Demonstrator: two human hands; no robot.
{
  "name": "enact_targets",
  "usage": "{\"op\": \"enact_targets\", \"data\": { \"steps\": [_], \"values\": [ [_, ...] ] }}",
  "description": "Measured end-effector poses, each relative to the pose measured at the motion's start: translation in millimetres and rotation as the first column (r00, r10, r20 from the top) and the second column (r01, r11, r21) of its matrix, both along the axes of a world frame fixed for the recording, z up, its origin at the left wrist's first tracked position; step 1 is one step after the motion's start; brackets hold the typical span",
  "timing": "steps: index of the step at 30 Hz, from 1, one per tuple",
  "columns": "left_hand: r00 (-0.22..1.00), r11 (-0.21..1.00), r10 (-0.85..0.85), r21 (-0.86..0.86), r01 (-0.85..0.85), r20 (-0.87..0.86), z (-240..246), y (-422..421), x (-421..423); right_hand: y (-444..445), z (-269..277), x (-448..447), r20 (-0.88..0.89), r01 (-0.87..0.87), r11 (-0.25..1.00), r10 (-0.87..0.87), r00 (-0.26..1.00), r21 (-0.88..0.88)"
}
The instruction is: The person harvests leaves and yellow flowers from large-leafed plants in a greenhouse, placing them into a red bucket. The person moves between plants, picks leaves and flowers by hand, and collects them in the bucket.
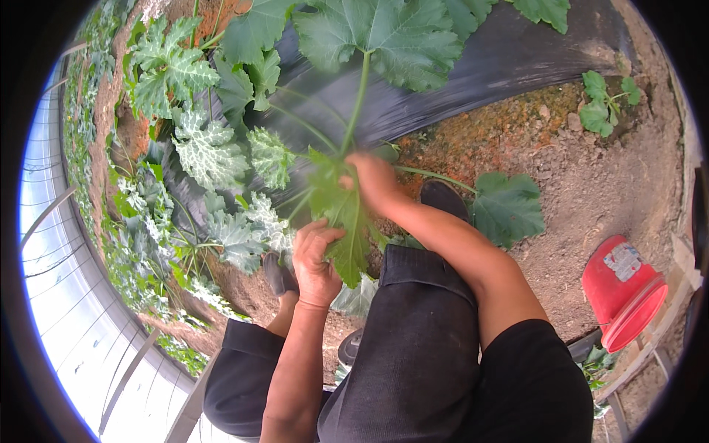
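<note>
A squash-type plant (pixel 363 69) with broad lobed leaves and long stalks stands before me, on black plastic mulch film (pixel 476 61). My right hand (pixel 372 180), blurred, is at the plant's centre among the stalk bases; its fingertips are partly hidden, and I cannot tell what they grip. Lower left of it, my left hand (pixel 317 260) has its thumb and fingers curled at the edge of a green lobed leaf (pixel 350 235). Whether they pinch the leaf is unclear. One large leaf (pixel 507 207) spreads to the right of my right forearm.
A red plastic bucket (pixel 617 288) lies tilted on bare soil at the right. A small seedling (pixel 601 105) grows at the upper right. More silver-mottled plants (pixel 210 149) line the left, beside a translucent greenhouse wall (pixel 61 277). My dark shoes (pixel 443 196) are close to the plant.
</note>
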State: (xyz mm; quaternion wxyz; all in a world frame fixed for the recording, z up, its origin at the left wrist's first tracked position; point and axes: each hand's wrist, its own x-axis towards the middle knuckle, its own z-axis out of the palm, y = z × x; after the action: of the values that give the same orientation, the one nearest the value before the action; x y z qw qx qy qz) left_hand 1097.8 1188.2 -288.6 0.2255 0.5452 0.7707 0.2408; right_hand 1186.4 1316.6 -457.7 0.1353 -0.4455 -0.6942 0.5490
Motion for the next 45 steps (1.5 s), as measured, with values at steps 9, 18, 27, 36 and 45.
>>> {"op": "enact_targets", "data": {
  "steps": [9, 18, 27, 36, 45],
  "values": [
    [1.0, 1.0, 0.014, -0.008, -0.014, 0.001, 0, -7, 1, 12, -1, -9, 0.23, -0.226, 0.965, 0.192, 0.954, 0.134],
    [0.999, 0.999, 0.029, -0.016, -0.029, 0.015, 0, -7, 4, 17, -13, -7, 0.259, -0.331, 0.908, 0.266, 0.929, 0.255],
    [1.0, 0.999, 0.009, -0.045, -0.008, 0.018, 1, -8, 2, 58, 0, 7, -0.042, 0.056, 0.991, -0.051, 0.998, 0.121],
    [1.0, 0.998, -0.02, -0.064, 0.021, 0.013, 0, -11, 8, 114, 39, -65, 0.233, -0.691, 0.715, 0.658, 0.716, 0.102],
    [0.999, 0.998, -0.031, -0.048, 0.033, 0.032, -4, -16, 14, 116, 48, -115, 0.54, -0.945, 0.271, 0.831, 0.133, -0.184]
  ]
}}
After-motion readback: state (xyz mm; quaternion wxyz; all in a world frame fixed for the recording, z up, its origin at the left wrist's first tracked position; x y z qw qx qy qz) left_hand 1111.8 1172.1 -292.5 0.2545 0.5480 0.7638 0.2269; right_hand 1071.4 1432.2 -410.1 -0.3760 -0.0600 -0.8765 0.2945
